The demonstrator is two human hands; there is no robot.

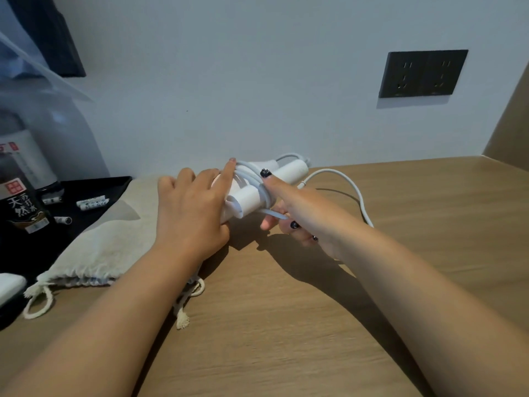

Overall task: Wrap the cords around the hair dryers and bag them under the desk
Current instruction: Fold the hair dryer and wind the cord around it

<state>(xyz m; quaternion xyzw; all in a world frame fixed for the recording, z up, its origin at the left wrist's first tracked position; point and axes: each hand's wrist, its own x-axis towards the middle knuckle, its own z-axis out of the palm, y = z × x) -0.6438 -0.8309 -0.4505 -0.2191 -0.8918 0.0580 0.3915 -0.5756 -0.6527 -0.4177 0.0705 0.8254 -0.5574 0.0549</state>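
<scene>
Winding: left hand [189,213] gripped hair dryer [254,193]; right hand [297,213] fingers pinched cord [337,179] beneath. Loops wanted tension, laid snug beside fingers; slack trailed on worktop [315,325].

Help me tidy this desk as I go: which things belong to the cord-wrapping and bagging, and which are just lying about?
Job in hand:
hair dryer
cord
drawstring bag
left hand
right hand

Lying about:
black tray
bottle
small white tubes
wall socket
</scene>
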